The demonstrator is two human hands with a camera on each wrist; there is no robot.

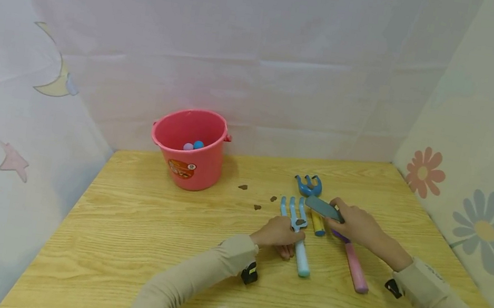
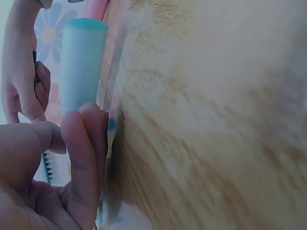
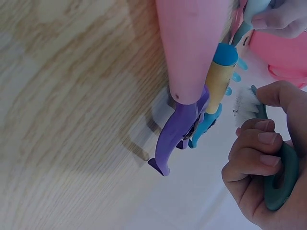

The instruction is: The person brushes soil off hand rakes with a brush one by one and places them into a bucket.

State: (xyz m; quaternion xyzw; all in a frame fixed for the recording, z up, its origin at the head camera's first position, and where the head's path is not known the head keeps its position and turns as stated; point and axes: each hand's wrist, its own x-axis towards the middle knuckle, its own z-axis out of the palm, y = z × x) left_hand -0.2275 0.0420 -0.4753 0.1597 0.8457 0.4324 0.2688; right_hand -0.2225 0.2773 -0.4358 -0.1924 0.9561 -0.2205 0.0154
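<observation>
My left hand (image 1: 277,232) pinches a light blue hand rake (image 1: 302,258) near its neck, the tines pointing away from me. A brown patch lies on the rake's head. In the left wrist view the rake's rounded handle (image 2: 82,62) stands out beyond the fingers. My right hand (image 1: 358,225) grips a dark green brush (image 1: 324,208) above the table, close to the rake's head. The right wrist view shows fingers curled round the brush's looped handle (image 3: 280,191), with white bristles (image 3: 247,104) facing the rakes.
A blue rake (image 1: 309,186) with a yellow handle lies behind the brush. Beside the right hand lies a purple rake with a pink handle (image 1: 356,269). Several brown scraps (image 1: 243,187) dot the wooden table (image 1: 142,245). A pink bucket (image 1: 199,168) holding small balls stands back left.
</observation>
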